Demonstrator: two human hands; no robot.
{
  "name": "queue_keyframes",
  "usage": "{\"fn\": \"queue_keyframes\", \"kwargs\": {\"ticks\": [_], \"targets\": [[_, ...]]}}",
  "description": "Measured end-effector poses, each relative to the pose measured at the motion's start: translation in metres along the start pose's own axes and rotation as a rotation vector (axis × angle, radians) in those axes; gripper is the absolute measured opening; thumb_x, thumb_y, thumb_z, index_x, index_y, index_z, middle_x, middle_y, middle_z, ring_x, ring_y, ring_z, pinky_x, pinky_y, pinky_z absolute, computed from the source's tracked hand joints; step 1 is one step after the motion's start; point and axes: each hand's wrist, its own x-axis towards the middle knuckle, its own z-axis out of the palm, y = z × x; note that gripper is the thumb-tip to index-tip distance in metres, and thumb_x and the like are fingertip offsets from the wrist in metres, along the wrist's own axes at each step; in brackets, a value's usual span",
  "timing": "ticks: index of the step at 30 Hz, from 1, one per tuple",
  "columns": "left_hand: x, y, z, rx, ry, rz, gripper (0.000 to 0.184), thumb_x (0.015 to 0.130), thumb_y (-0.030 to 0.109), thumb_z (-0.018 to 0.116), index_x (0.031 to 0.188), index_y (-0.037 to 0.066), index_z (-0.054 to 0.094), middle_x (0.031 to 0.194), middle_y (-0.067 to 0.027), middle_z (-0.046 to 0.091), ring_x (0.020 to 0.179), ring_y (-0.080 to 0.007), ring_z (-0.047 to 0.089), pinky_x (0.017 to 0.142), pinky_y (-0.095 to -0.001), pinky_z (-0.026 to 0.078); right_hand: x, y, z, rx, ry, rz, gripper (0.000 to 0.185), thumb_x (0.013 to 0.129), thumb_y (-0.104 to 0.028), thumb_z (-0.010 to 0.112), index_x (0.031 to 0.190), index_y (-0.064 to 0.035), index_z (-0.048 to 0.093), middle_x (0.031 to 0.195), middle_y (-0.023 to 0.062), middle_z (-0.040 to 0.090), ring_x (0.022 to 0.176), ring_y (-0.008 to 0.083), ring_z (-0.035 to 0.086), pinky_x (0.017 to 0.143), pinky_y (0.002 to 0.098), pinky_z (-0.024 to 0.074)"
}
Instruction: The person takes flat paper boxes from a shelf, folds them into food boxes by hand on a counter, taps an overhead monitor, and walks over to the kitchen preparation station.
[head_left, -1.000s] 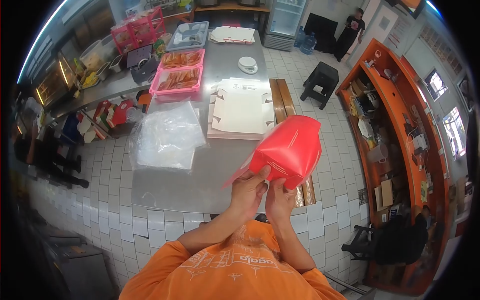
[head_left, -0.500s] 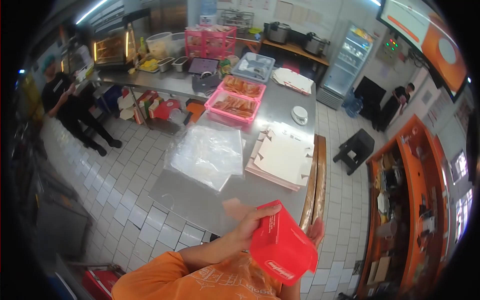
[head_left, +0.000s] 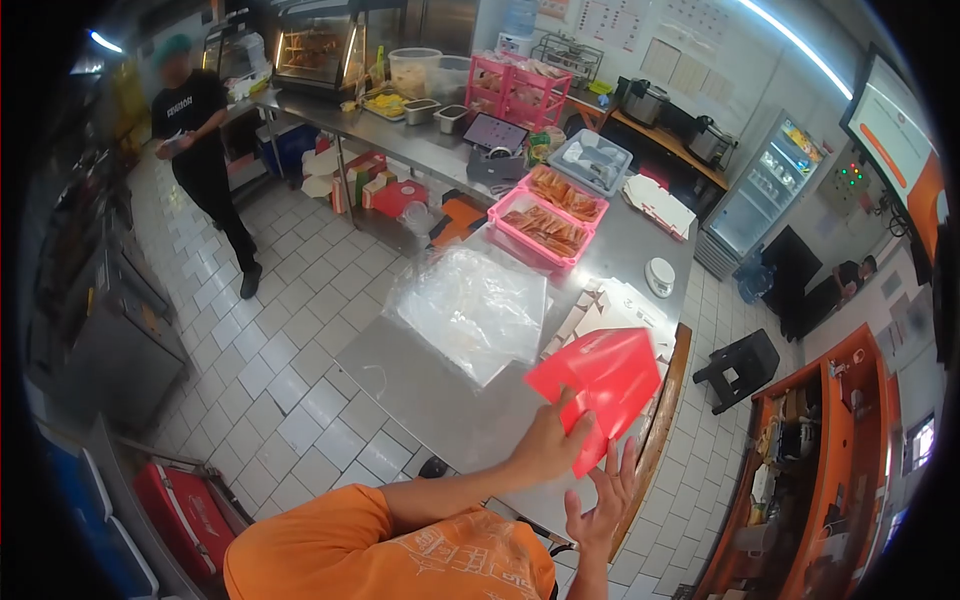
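Observation:
A red cardboard food box (head_left: pixel 612 372) is tilted over the near end of the steel table (head_left: pixel 410 375), in front of a stack of white flat cartons (head_left: pixel 632 308). My left hand (head_left: pixel 548 440) grips its lower edge, the thumb and fingers closed on the card. Just below the box, my right hand (head_left: pixel 603 500) has its fingers stretched and spread; its fingertips are close to the box's lower tip, and I cannot tell if they touch it. Clear plastic bags (head_left: pixel 470 308) lie left of the box on the table.
Pink baskets (head_left: pixel 545 235) of packed food and a grey-blue tub (head_left: pixel 592 162) stand farther back. A round white scale (head_left: pixel 659 276) sits near the right edge. A person in black (head_left: pixel 200 150) walks at the left. A black stool (head_left: pixel 738 370) stands on the right.
The red box has swung up and forward over the cartons, and its faces have turned. My right hand has come off its side and spread. The view has shifted; the person at left stands nearer.

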Motion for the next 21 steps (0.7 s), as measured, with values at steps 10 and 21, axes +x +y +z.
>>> {"fn": "queue_keyframes", "kwargs": {"ticks": [10, 21], "targets": [[0.024, 0.001, -0.017, -0.552, -0.300, 0.057, 0.031, 0.083, 0.015, 0.075, 0.108, 0.001, 0.063, 0.095, -0.0073, 0.069, 0.091, -0.0122, 0.063, 0.077, -0.0261, 0.051, 0.032, -0.001, -0.030, 0.847, 0.084, 0.228, 0.079, 0.083, -0.052, 0.068, 0.128, 0.0099, 0.049, 0.132, 0.0288, 0.051, 0.126, 0.0407, 0.049, 0.102, 0.0480, 0.0428], [0.024, 0.006, -0.044, -0.599, -0.491, -0.353, 0.044, 0.088, 0.008, 0.064, 0.128, 0.000, 0.048, 0.115, -0.0099, 0.062, 0.100, -0.0162, 0.062, 0.084, -0.0285, 0.051, 0.053, 0.023, -0.047, 0.499, -0.321, 0.146, 0.052, 0.072, -0.012, 0.079, 0.120, -0.0004, 0.062, 0.136, 0.0201, 0.052, 0.123, 0.0339, 0.054, 0.099, 0.0382, 0.0461]]}}
